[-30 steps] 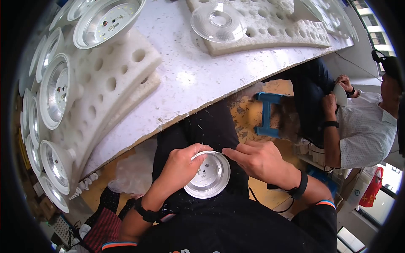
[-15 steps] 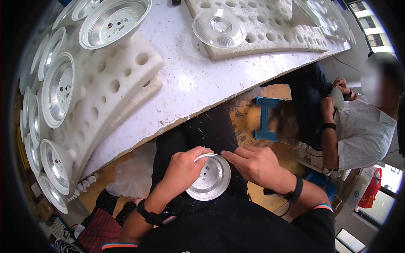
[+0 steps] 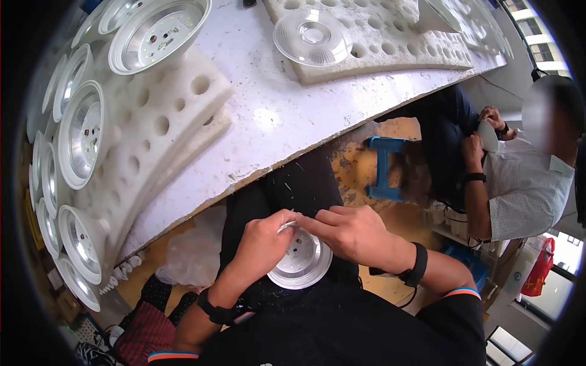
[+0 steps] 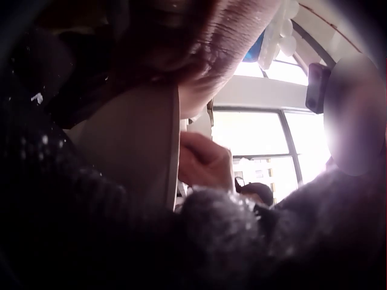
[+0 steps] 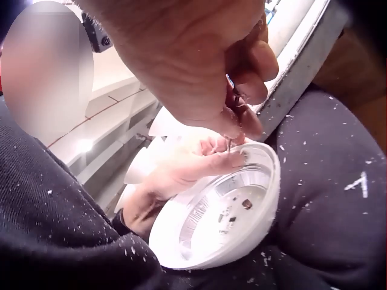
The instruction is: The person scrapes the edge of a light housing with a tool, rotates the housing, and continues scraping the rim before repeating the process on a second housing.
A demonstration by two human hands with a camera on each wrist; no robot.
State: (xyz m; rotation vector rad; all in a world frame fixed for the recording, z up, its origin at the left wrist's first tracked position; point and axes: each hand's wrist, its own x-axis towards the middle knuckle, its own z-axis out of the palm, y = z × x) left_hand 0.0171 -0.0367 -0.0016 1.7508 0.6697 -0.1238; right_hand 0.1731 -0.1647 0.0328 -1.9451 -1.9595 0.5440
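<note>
A white LED lamp housing (image 3: 300,271) lies in the person's lap, its silvery inside and small circuit board facing up. The left hand (image 3: 264,241) grips its far left rim, thumb over the edge. Close to that thumb, the right hand (image 3: 360,235) reaches the rim from the other side. In the right wrist view, the right hand's fingers and thumb pinch a thin, dark metal tool (image 5: 236,95), mostly hidden by the fingers; its tip is right at the rim of the housing (image 5: 269,199). The left wrist view shows the housing's outer wall (image 4: 136,142) from the side.
White foam blocks with holes (image 3: 183,116) stand on the table (image 3: 262,140), bearing several lamp housings (image 3: 85,134). A clear lens disc (image 3: 314,36) lies on the far block. White shavings (image 5: 358,183) dot the dark trousers. At right sits another person (image 3: 519,189), near a blue stool (image 3: 381,168).
The right hand has moved left along the rim and now meets the left thumb. The left hand and the lamp housing have stayed nearly in place.
</note>
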